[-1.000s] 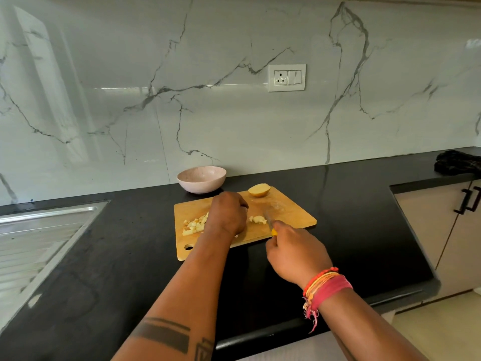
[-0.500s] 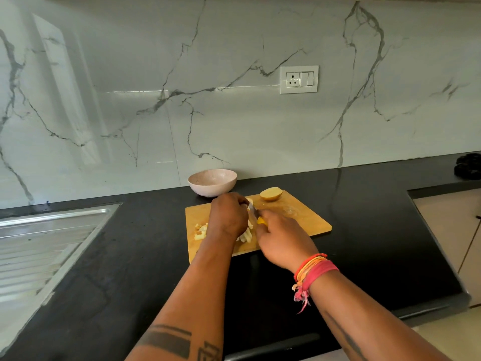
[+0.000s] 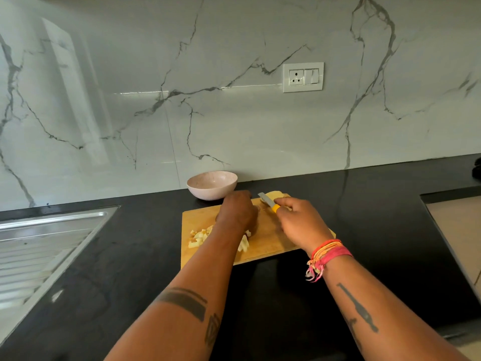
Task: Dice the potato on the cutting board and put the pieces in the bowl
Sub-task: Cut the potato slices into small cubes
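A wooden cutting board lies on the black counter. Diced potato pieces sit at its left, with more strips showing just right of my left wrist. My left hand is curled, knuckles up, over the middle of the board; what lies under it is hidden. My right hand grips a knife by its yellow handle, blade pointing up-left. A potato half rests at the board's far edge, behind the blade. The pale pink bowl stands just beyond the board, nothing visible inside.
A steel sink drainboard is set into the counter at left. The marble backsplash carries a wall socket. A dark object sits at the far right edge, and the counter steps down at a cabinet at right.
My right hand has moved with the knife from the board's near side up toward the potato half at the far edge. My left hand stays on the board.
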The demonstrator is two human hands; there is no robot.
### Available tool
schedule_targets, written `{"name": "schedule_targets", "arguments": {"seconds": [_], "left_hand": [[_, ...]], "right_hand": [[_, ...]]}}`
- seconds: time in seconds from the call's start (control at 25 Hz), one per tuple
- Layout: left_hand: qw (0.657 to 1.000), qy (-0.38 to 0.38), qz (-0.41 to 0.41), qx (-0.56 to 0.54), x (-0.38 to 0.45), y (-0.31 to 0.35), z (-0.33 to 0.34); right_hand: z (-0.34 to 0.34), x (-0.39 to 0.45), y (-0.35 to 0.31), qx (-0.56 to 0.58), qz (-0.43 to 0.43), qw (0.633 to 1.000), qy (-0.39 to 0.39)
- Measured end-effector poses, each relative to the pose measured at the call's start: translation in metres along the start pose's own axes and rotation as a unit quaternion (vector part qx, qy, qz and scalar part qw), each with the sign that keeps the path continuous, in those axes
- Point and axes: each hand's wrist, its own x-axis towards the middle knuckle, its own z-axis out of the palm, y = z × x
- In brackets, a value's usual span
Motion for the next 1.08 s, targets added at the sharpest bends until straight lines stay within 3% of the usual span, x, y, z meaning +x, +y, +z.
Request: {"name": "schedule_targets", "arguments": {"seconds": [0.16,0.36,0.68,0.84,0.96,1.08], "left_hand": [[0.995,-0.02,0.024,0.091,0.013,0.009,0.007],[0.996,-0.045,0.003,0.078,0.013,0.008,0.003],[1.0,0.003,-0.009,0.024,0.002,0.006,-0.007],[0.993,0.082,-0.034,-0.081,-0.007,0.01,-0.013],[0.98,0.074,-0.029,-0.181,-0.021,0.023,-0.011],[0.976,0.059,-0.022,-0.211,-0.036,0.032,-0.001]], "right_hand": [[0.001,-0.001,0.002,-0.043,-0.018,0.999,-0.009],[-0.005,-0.007,0.004,-0.059,-0.023,0.998,0.012],[-0.006,-0.013,0.002,-0.078,-0.019,0.997,0.011],[-0.007,-0.015,0.001,-0.087,-0.019,0.996,0.012],[-0.009,-0.017,0.001,-0.085,-0.019,0.996,0.014],[-0.01,-0.021,0.001,-0.088,-0.016,0.996,0.015]]}}
